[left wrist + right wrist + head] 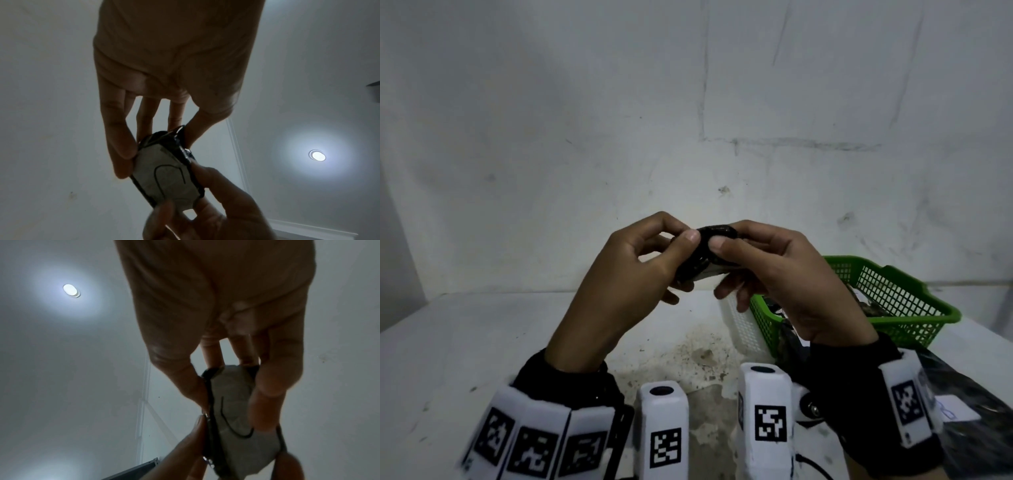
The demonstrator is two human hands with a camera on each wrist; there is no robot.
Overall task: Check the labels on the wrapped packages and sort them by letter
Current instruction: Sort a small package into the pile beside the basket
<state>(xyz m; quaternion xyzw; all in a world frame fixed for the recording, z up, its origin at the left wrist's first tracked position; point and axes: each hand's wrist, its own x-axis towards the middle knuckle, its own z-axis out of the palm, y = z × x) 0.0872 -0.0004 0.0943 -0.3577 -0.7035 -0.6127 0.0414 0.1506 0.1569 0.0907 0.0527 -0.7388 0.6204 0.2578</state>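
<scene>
The black-wrapped package point(703, 253) is held up in the air above the counter point(482, 342), between both hands, in front of the pale wall point(688, 102). A white paper label point(164, 175) covers its underside, facing down toward the wrist cameras. The label carries one hand-drawn dark stroke, a curved open loop like a "U" or "C"; which letter it is cannot be told. In the head view the package's long axis runs from upper right down to lower left, with the label's white edge showing along the lower side.

The left hand point(633, 270) pinches the package's left end, thumb on the near face and fingers curled behind. The right hand point(774, 270) pinches the right end the same way, its thumb tip just beside the left thumb.

Below and to the right of the package, a green mesh basket point(900, 308) stands on the counter with dark wrapped things inside. A white mesh basket point(743, 325) touches its left side.
</scene>
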